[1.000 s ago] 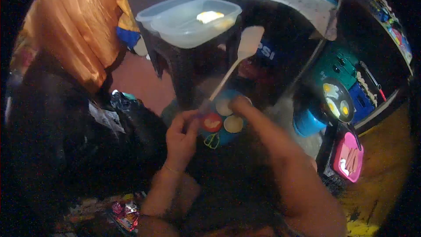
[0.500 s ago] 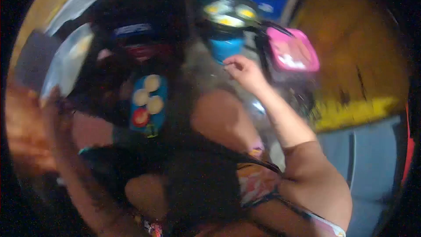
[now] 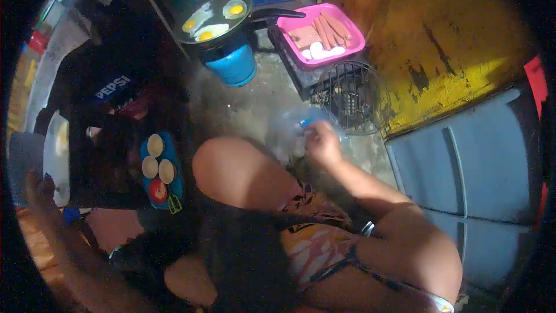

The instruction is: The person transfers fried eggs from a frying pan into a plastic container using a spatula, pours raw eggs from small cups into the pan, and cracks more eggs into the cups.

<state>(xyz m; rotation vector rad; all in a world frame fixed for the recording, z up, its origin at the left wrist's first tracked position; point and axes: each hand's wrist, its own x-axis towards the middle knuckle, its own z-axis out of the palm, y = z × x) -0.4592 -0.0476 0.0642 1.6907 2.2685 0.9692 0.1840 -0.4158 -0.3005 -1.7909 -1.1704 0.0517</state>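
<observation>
At the far left, my left hand (image 3: 43,188) is closed on the lower rim of a pale plate (image 3: 57,162), tilted, with something egg-like on it. Low over the floor, my right hand (image 3: 323,144) has its fingers pinched at a blurred clear plastic bag (image 3: 286,133) with blue on it. Beyond it, a black frying pan (image 3: 191,20) with three eggs, yolks whole, rests on a blue round stove (image 3: 231,66). Beside the pan's handle, a pink tray (image 3: 360,37) carries sausages (image 3: 330,30), slices of pink meat and several white eggs (image 3: 324,52).
A round wire grill rack (image 3: 350,98) lies below the pink tray. On the left, a blue tray (image 3: 178,165) bears three pale cups and a red one. A dark Pepsi crate (image 3: 113,88) stands behind. Grey panels (image 3: 428,162) and a yellow-brown wall (image 3: 440,35) border the right.
My right hand has moved from beside the blue stove down to the plastic bag. The view has turned, so the pan and pink tray appear further left and higher. My left hand still holds the plate.
</observation>
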